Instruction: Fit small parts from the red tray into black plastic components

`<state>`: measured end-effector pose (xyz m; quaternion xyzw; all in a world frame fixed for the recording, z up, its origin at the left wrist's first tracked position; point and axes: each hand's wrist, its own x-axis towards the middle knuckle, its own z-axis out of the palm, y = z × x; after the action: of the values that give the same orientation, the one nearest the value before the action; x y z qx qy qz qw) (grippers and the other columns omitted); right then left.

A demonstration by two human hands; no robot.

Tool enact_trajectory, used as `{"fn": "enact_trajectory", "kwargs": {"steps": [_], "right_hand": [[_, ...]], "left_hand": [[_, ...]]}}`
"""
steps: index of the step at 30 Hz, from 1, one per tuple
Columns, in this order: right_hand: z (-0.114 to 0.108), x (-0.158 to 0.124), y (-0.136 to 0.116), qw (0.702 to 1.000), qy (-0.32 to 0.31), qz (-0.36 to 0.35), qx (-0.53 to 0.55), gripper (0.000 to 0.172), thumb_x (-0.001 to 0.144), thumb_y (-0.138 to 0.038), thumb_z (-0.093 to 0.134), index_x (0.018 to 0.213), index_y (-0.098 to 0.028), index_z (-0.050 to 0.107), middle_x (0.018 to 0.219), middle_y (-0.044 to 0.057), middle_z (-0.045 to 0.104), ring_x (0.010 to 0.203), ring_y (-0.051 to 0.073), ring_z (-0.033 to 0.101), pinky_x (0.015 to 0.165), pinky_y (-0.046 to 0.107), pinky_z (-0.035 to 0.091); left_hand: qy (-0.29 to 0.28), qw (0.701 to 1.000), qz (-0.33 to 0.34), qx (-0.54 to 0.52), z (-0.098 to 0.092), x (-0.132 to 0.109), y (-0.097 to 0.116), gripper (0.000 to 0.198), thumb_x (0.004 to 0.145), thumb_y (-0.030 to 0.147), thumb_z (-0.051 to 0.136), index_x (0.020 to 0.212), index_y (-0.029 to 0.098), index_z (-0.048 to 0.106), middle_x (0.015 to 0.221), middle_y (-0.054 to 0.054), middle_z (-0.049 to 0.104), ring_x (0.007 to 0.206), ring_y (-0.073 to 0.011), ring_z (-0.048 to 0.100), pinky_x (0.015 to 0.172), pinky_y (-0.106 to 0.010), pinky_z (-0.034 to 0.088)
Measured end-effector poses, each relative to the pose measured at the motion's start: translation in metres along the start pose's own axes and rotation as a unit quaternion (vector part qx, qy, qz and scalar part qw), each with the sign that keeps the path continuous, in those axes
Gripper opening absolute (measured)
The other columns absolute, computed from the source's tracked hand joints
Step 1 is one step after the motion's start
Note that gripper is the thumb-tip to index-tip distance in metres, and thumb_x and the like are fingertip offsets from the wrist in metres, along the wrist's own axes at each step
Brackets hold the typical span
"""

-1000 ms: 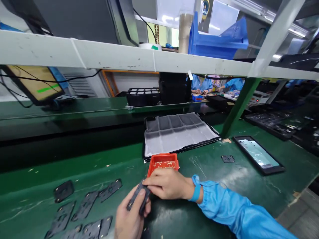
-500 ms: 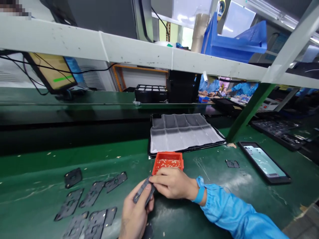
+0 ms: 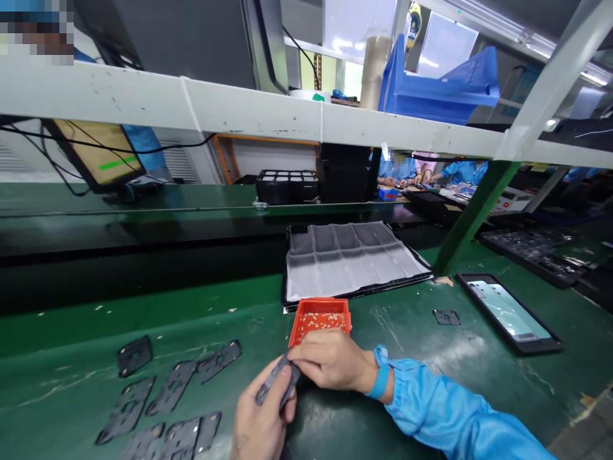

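Note:
My left hand [image 3: 265,406] grips a dark grey flat plastic part [image 3: 275,381], thumb pressed on its face. My right hand [image 3: 332,361], in a blue sleeve with a blue wristband, has its fingers pinched together at the upper end of that part. Whether a small piece is between those fingertips is hidden. Just behind my right hand stands a red tray [image 3: 322,306] with many tiny pale pieces in it. To the left, several similar dark plastic parts [image 3: 127,409] lie spread on the green bench top.
Behind the red tray lies a black tray covered with a white mesh sheet [image 3: 349,268]. A black-framed device with a lit screen [image 3: 510,313] and a single dark part [image 3: 446,317] lie to the right. A green post [image 3: 472,220] and a white shelf beam [image 3: 258,118] frame the bench. Co-workers sit far back.
The camera view has shifted slightly, so the bench things appear a little lower. Both hands keep their places on the dark plastic part, with only a slight shift of the right fingers.

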<state>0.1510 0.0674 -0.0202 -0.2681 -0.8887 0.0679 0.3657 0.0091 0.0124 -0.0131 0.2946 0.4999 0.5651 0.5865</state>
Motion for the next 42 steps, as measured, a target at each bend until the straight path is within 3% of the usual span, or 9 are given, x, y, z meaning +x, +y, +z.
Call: {"fn": "enact_trajectory", "kwargs": {"steps": [4, 9, 15, 27, 42], "right_hand": [[-0.001, 0.001, -0.002, 1.0, 0.005, -0.003, -0.009, 0.026, 0.102, -0.02, 0.043, 0.101, -0.015, 0.069, 0.085, 0.007, 0.071, 0.077, 0.017, 0.065, 0.073, 0.026, 0.055], [-0.003, 0.003, -0.004, 0.999, 0.044, -0.018, -0.012, 0.031, 0.103, -0.021, 0.041, 0.097, -0.014, 0.07, 0.077, 0.005, 0.068, 0.069, 0.016, 0.062, 0.064, 0.024, 0.052], [-0.002, 0.002, -0.002, 0.999, 0.031, -0.025, -0.016, 0.029, 0.102, -0.019, 0.042, 0.099, -0.013, 0.07, 0.082, 0.006, 0.069, 0.074, 0.016, 0.064, 0.071, 0.023, 0.053], [0.0, 0.001, 0.001, 0.997, -0.015, -0.02, -0.066, 0.024, 0.101, -0.019, 0.044, 0.098, -0.016, 0.067, 0.078, 0.004, 0.065, 0.071, 0.015, 0.062, 0.067, 0.023, 0.051], [-0.001, 0.001, -0.002, 0.997, 0.003, -0.017, -0.069, 0.028, 0.102, -0.021, 0.039, 0.093, -0.017, 0.065, 0.074, 0.002, 0.061, 0.069, 0.015, 0.059, 0.063, 0.023, 0.049]], "left_hand": [[-0.005, 1.0, 0.001, -0.016, -0.001, -0.001, -0.001, 0.054, 0.051, 0.055, 0.089, 0.065, 0.014, 0.056, 0.05, 0.006, 0.044, 0.044, -0.0053, 0.034, 0.04, -0.016, 0.029], [0.013, 1.0, -0.009, -0.019, -0.002, 0.001, -0.003, 0.059, 0.047, 0.058, 0.09, 0.066, 0.014, 0.057, 0.048, 0.006, 0.044, 0.044, -0.0055, 0.034, 0.04, -0.016, 0.029], [0.014, 1.0, -0.009, -0.018, 0.0, 0.0, -0.004, 0.06, 0.045, 0.059, 0.091, 0.068, 0.014, 0.058, 0.047, 0.006, 0.045, 0.044, -0.0056, 0.034, 0.04, -0.015, 0.03], [0.038, 0.998, -0.013, -0.048, 0.002, 0.0, -0.008, 0.062, 0.038, 0.056, 0.094, 0.066, 0.014, 0.06, 0.047, 0.006, 0.045, 0.043, -0.0052, 0.034, 0.039, -0.015, 0.029], [0.052, 0.997, -0.022, -0.05, 0.002, 0.003, -0.013, 0.063, 0.037, 0.054, 0.094, 0.074, 0.013, 0.065, 0.047, 0.005, 0.048, 0.042, -0.0059, 0.037, 0.039, -0.015, 0.031]]}}
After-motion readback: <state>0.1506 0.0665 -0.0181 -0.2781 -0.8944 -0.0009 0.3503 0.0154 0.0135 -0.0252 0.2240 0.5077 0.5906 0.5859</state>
